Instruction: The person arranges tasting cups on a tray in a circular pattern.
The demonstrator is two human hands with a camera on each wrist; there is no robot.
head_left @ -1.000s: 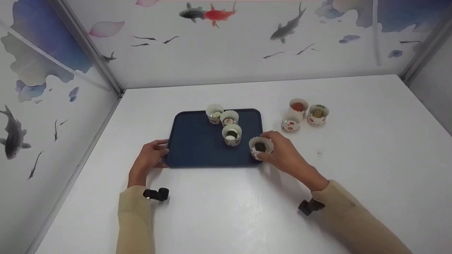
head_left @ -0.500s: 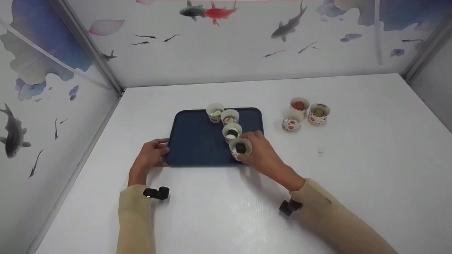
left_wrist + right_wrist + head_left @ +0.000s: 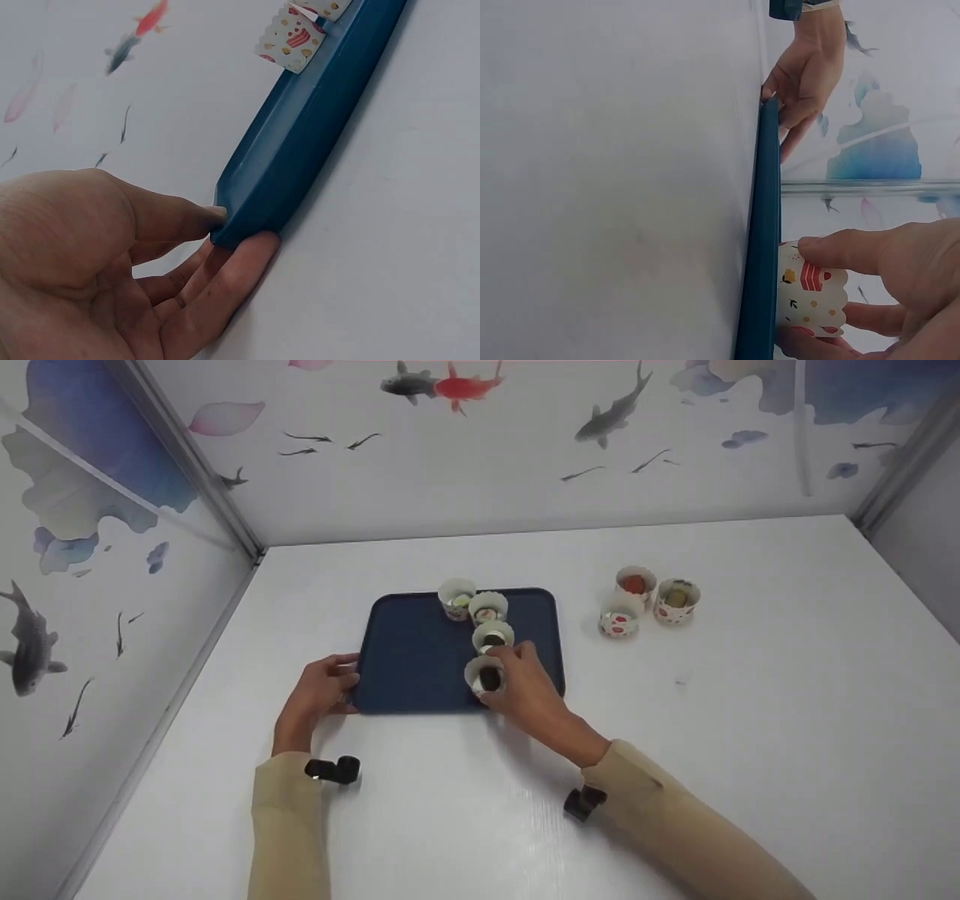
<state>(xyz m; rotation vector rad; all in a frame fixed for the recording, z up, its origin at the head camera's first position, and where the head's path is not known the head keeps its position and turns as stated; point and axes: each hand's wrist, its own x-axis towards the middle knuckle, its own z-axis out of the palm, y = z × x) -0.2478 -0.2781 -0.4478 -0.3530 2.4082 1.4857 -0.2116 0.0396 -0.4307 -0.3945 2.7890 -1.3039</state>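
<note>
White covers the table (image 3: 750, 720) and the walls (image 3: 480, 495), which bear fish (image 3: 465, 388) and blue-violet washes (image 3: 120, 442). Compared with one second ago, the right hand (image 3: 529, 694) has brought its patterned cup (image 3: 475, 678) leftward from the right near corner of the blue tray (image 3: 412, 660) to the middle of its near side; the left hand (image 3: 319, 694) stays at the tray's left edge. Right thumb and fingers pinch the cup's sides; left thumb and fingers pinch the tray's rim. Counted: one tray; seven cups, namely the held one, three more on the tray (image 3: 455, 598) in a staggered row, and three on the table to the right (image 3: 619, 624); two black wrist cameras (image 3: 347, 769).
</note>
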